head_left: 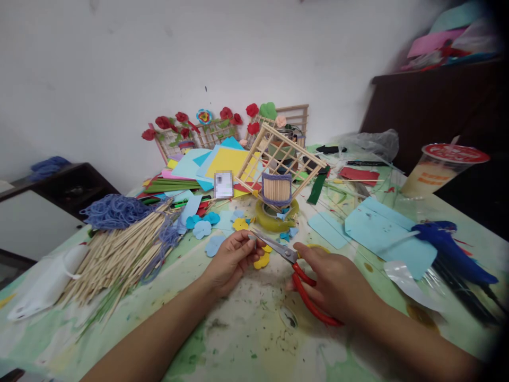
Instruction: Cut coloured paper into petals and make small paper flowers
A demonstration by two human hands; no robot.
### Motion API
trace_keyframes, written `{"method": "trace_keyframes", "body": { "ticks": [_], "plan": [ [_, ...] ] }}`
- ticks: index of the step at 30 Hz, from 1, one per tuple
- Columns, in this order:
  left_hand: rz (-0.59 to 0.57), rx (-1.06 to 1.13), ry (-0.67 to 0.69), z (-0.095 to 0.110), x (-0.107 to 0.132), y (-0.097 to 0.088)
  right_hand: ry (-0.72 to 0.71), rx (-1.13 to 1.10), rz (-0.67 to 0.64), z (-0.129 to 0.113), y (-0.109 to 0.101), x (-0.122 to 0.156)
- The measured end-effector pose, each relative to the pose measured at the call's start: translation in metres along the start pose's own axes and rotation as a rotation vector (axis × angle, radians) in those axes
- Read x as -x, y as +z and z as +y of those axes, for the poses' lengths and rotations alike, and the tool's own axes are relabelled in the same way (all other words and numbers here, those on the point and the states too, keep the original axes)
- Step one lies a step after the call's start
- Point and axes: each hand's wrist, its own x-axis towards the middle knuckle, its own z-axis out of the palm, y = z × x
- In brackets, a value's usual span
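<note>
Red-handled, grey-bladed metal scissors point(292, 257)

Left grip point(235, 261) — bare, thumb and fingertips pinched together; left forearm point(169, 321) slants in from lower left. Right grip point(336, 278) — bare, fingers curled; right forearm point(413, 331) enters from lower right.

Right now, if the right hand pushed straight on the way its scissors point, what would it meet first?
Most likely the left hand: the scissors in the right hand point toward it, their tips seemingly beside it, though depth is unclear from one view.
</note>
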Motion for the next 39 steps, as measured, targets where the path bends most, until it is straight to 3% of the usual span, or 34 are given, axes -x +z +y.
{"method": "trace_keyframes", "body": {
  "ticks": [19,25,39],
  "plan": [
    [-0.012,-0.194,0.051,0.002,-0.0013,-0.0003,-0.038,0.057,0.022,0.0025,-0.0001,-0.0009],
    [0.04,-0.144,0.064,0.0018,-0.0005,0.0017,-0.033,0.054,-0.001,0.0033,0.0011,-0.001],
    [-0.021,-0.118,0.037,-0.001,0.0009,-0.0004,-0.062,-0.021,-0.019,0.0034,0.0038,0.0014]
  ]
}}
